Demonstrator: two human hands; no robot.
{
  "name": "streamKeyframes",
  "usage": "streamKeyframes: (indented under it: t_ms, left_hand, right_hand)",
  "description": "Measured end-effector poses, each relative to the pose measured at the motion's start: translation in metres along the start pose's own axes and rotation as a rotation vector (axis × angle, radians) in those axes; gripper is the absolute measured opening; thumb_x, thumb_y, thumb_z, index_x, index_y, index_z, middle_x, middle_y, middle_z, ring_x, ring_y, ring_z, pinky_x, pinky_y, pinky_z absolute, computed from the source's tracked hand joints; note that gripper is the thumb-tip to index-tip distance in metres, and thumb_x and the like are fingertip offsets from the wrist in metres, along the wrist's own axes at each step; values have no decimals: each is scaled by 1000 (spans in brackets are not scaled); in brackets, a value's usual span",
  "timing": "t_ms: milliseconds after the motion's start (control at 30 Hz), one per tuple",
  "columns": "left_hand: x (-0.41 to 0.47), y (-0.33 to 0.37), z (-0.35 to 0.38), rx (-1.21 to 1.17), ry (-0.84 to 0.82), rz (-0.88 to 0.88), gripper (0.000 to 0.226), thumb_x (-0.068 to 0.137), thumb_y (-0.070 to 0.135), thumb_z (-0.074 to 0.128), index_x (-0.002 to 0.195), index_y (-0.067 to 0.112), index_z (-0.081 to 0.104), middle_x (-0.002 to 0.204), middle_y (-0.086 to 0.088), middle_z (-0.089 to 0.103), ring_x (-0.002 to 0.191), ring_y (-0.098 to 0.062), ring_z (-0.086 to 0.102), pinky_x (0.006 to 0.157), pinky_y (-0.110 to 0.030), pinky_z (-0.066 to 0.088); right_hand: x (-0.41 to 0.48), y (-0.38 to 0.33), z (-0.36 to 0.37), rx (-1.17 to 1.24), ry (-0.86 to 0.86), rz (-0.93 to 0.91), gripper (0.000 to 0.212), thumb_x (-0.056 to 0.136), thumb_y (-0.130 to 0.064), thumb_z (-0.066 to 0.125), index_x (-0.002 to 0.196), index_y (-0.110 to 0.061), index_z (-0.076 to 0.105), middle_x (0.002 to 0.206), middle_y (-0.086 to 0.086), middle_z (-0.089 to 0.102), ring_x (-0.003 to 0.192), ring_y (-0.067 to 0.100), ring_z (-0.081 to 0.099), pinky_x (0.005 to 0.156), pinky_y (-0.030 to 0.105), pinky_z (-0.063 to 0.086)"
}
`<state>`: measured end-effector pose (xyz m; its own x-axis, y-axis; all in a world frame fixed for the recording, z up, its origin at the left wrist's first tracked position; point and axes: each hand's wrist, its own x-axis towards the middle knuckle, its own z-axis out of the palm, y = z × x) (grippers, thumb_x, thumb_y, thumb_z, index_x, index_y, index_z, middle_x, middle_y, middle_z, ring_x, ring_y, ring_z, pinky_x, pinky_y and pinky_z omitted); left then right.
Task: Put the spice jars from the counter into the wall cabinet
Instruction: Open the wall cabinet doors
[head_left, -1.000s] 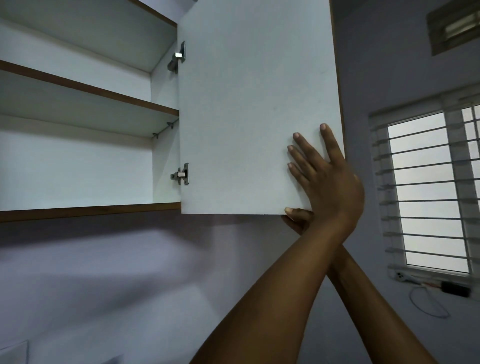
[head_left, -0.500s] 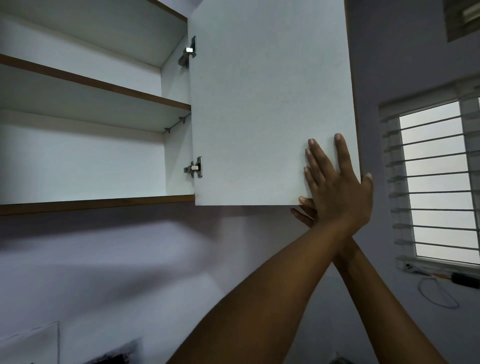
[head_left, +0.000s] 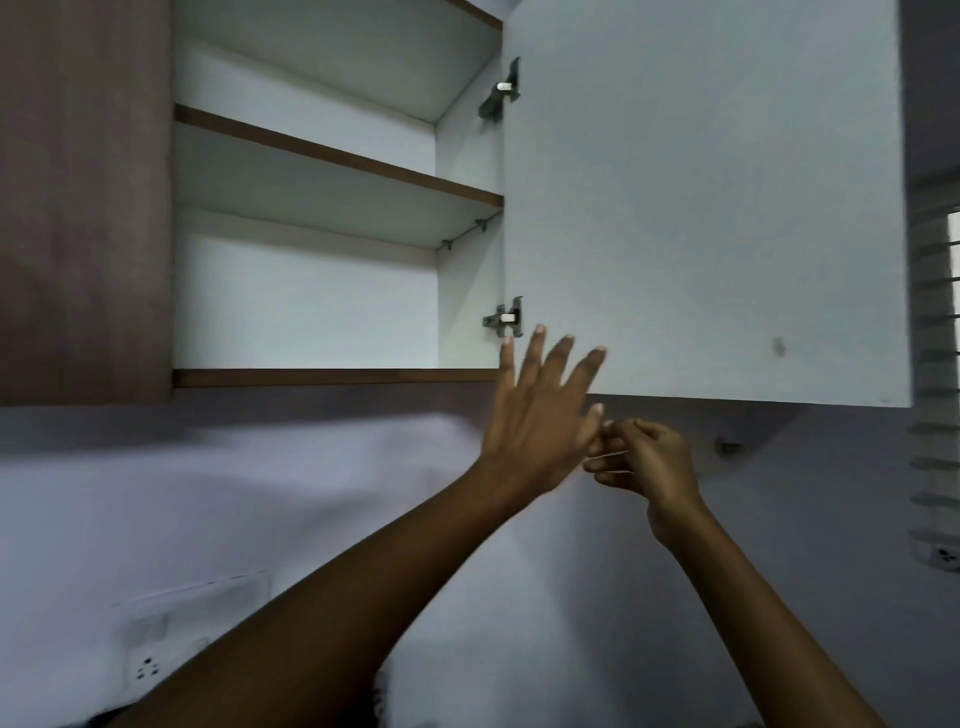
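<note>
The wall cabinet (head_left: 332, 378) is above me with its white right door (head_left: 701, 208) swung wide open. Its white inside has a brown-edged middle shelf (head_left: 337, 156). No spice jar is in view. My left hand (head_left: 540, 421) is raised just below the door's lower hinge (head_left: 504, 319), fingers spread, off the door and holding nothing. My right hand (head_left: 644, 460) hangs under the door's bottom edge with its fingers curled and nothing in them. The two hands nearly touch.
A closed brown cabinet door (head_left: 83, 208) fills the upper left. A window with blinds (head_left: 935, 364) is at the far right. Wall sockets sit at the lower left (head_left: 148, 670) and the right edge (head_left: 943, 556). The counter is out of view.
My left hand has come off the door face and moved left and down. My right hand has let go of the door's lower edge. The arms are no longer crossed, and the view has shifted left.
</note>
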<state>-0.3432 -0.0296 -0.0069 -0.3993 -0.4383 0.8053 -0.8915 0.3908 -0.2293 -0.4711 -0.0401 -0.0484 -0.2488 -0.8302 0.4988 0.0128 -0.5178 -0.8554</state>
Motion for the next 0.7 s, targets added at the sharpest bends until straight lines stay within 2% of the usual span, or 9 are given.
streamKeyframes:
  t_ms: [100,300,500,700]
  left_hand:
    - [-28,-59,-11,68,-6,-57,54,94,29,42,145,21,28,156,-9,20,146,-28,3,117,-43,-1]
    - [-78,-169,-41,223,2,-220,59,90,20,45,146,19,25,158,-11,4,146,-28,-6,118,-41,1]
    - [-119,-247,-77,419,1,-295,66,84,16,49,146,15,25,158,-15,4,146,-32,-3,117,-44,0]
    - [-146,-300,-103,567,-39,-370,77,86,24,48,150,15,7,158,-13,-8,145,-31,-10,116,-49,-2]
  right_hand:
    - [0,-1,49,9,-126,-6,18,93,-12,48,84,-6,63,74,14,67,59,23,63,55,26,52]
    - [1,-16,162,2,-404,-55,20,93,-16,51,79,-9,63,74,12,67,58,20,64,57,26,52]
    - [-3,-37,256,67,-526,-110,19,89,-9,53,75,-7,64,70,10,67,56,19,62,57,26,52]
    - [-13,-57,329,97,-600,-162,13,88,-8,52,82,-4,63,77,12,66,61,21,61,58,27,51]
